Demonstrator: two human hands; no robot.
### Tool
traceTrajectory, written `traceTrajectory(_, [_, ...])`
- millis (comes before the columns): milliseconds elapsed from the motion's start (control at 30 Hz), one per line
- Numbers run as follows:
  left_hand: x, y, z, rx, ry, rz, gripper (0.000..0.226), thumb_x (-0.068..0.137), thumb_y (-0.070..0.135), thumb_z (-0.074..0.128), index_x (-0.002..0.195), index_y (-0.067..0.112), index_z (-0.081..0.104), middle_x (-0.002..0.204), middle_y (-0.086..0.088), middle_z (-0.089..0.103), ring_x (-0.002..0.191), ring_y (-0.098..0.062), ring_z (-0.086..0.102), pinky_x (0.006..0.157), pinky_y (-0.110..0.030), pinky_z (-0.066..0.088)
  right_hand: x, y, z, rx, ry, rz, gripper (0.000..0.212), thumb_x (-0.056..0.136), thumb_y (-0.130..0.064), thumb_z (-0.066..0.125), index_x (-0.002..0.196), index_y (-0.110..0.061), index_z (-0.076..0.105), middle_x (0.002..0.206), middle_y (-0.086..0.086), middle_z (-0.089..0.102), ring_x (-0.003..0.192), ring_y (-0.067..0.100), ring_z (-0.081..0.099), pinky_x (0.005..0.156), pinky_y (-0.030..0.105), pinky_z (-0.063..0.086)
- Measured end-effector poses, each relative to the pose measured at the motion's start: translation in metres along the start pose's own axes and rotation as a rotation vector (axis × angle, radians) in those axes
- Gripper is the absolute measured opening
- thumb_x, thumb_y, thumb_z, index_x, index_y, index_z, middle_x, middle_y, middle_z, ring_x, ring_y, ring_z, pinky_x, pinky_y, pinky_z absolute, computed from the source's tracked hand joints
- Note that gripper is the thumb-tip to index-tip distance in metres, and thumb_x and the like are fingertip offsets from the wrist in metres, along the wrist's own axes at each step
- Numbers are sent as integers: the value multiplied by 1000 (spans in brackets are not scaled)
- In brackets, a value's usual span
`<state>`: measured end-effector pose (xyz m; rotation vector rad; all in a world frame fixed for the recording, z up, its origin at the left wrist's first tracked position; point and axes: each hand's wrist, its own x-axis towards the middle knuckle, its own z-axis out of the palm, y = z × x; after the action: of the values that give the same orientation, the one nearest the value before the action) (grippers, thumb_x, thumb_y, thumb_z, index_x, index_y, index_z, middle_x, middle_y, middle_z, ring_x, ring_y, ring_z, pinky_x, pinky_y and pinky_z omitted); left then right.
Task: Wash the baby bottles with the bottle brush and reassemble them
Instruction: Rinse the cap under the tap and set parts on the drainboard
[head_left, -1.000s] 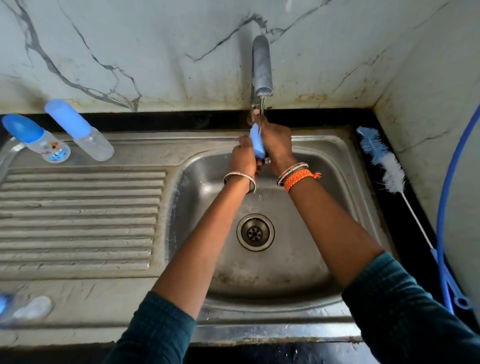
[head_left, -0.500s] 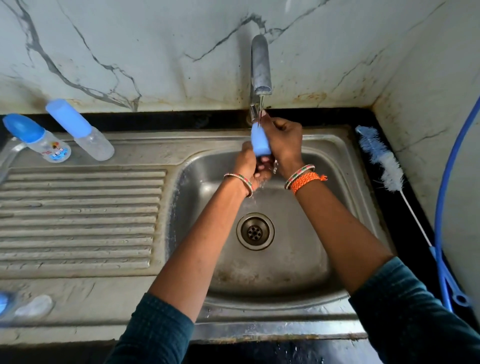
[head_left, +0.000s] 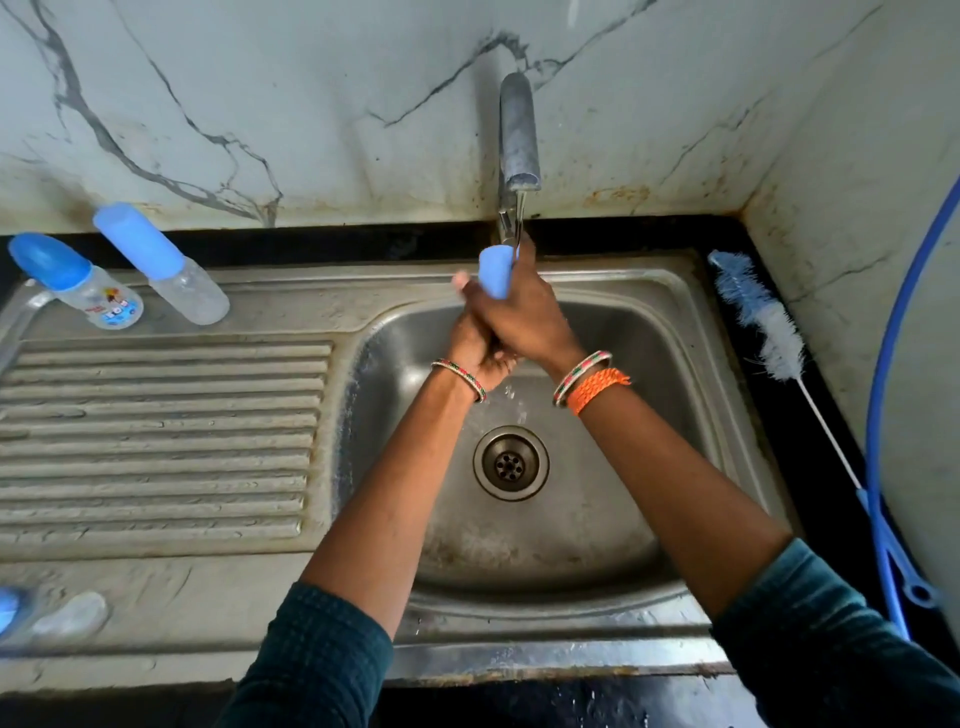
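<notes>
From the head camera, both hands meet under the tap above the sink basin. The right hand has its fingers curled round a blue bottle cap, which stands up out of the grip, just below the spout where a thin stream of water runs. The left hand is tucked under and against the right one with its fingers wrapped too; what it grips is hidden by the right hand. Two capped baby bottles lie tilted at the back left of the steel draining board, side by side. A further bottle lies blurred at the near left edge. The bottle brush lies on the black counter right of the sink, bristles toward the wall, beside a blue hose
</notes>
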<state>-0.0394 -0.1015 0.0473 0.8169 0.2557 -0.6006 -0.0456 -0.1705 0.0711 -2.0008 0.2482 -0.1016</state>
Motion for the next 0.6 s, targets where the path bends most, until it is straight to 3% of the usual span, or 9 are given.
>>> traceTrajectory(33, [1,-1,-1,60,-13,11,39,101,38,31,82,15,56,56,1,54,39,-4,46,33,-14,32,-3,2,0,-40,21,13,70,85,-41,68,139,-12,34,118,8,57,102,18,54,84,25,41])
traceTrajectory(133, [-2,4,-5,519,27,0,53,100,48,25,70,16,53,46,2,40,34,-5,32,37,-15,19,-1,8,-5,-31,137,27,62,79,-45,73,125,-13,49,105,1,57,107,24,57,82,25,42])
traceTrajectory(200, [-5,11,-3,863,171,80,56,102,43,23,63,14,51,40,5,46,37,-8,36,42,-18,25,-2,8,-9,-57,149,-46,66,79,-43,74,133,-16,48,101,-4,55,101,20,55,81,21,39])
traceTrajectory(233, [-2,13,-2,914,258,162,57,102,41,25,60,13,51,39,6,49,40,-11,40,44,-20,29,-1,6,-9,-46,146,-78,70,78,-41,75,137,-16,46,100,-5,56,96,16,54,80,20,41])
traceTrajectory(333, [4,4,-5,716,481,441,56,97,44,37,50,18,51,37,5,49,46,-20,45,50,-27,40,3,-4,-10,-55,119,-189,75,76,-32,75,142,-14,43,100,0,61,86,15,56,77,24,46])
traceTrajectory(400, [9,-2,-12,492,574,553,47,94,43,44,54,20,53,49,1,51,51,-22,47,50,-28,42,8,-6,-11,-227,112,-225,78,78,-15,70,146,-10,33,107,11,64,93,26,59,75,28,43])
traceTrajectory(467, [8,1,-15,403,453,627,31,99,30,45,72,20,56,64,3,54,59,-12,50,51,-23,42,6,-5,-14,-345,96,-229,64,77,-7,65,138,-7,43,109,16,64,99,34,59,74,32,43])
traceTrajectory(533, [6,9,-19,619,237,681,17,96,23,49,84,16,59,72,10,57,64,4,50,61,-16,42,1,2,-18,-431,24,-265,48,74,-8,65,121,-8,56,108,15,65,99,35,60,74,32,44])
traceTrajectory(600, [9,15,-21,795,85,670,10,92,14,55,93,9,63,69,15,64,66,10,55,68,-12,44,-5,3,-20,-546,-29,-295,32,73,-10,63,105,-11,59,101,15,66,94,38,60,70,33,43])
